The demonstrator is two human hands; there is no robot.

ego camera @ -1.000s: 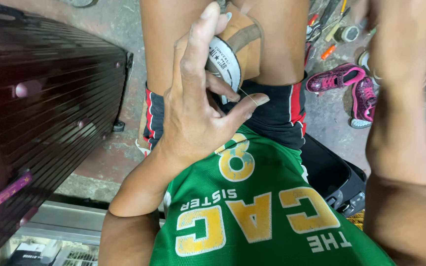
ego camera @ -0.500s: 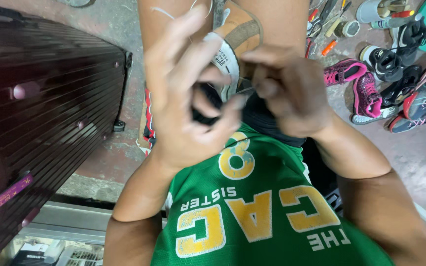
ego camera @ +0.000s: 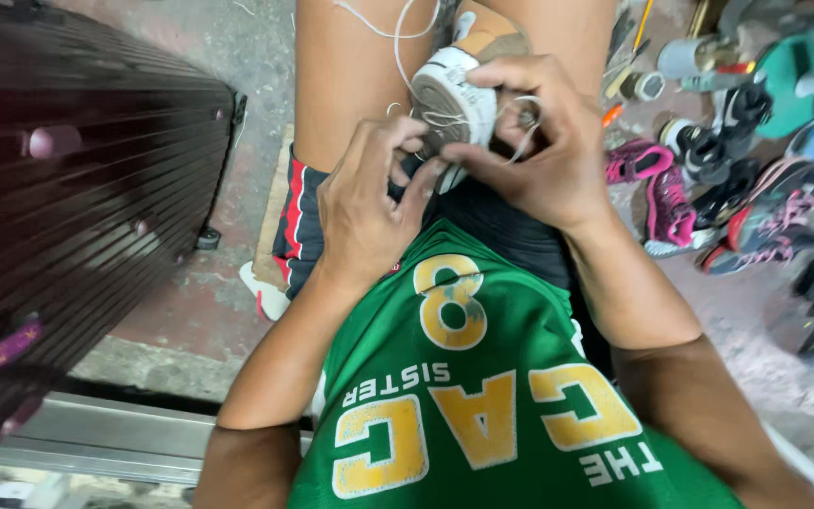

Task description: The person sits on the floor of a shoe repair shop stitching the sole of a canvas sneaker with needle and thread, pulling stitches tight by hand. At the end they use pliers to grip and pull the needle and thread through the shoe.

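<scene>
A white and tan shoe (ego camera: 459,90) rests sole-up between my knees, with pale thread (ego camera: 398,38) looping up from it. My left hand (ego camera: 365,203) grips the near end of the shoe's sole, fingers curled against it. My right hand (ego camera: 539,141) closes over the shoe's right side and pinches the thread at the sole's edge. Whether a needle sits in those fingers is hidden. Both forearms run down over my green jersey (ego camera: 482,396).
A dark ribbed hard suitcase (ego camera: 77,188) stands at the left on a concrete floor (ego camera: 200,311). Several pink, black and grey shoes (ego camera: 708,198) lie piled at the right. Small tools and tape rolls (ego camera: 657,71) sit at the upper right. A metal rail (ego camera: 96,438) runs along the lower left.
My right hand came in from the right and closed on the shoe and thread. My left hand lowered from an open spread to grip the sole. The view tilted toward the shoe.
</scene>
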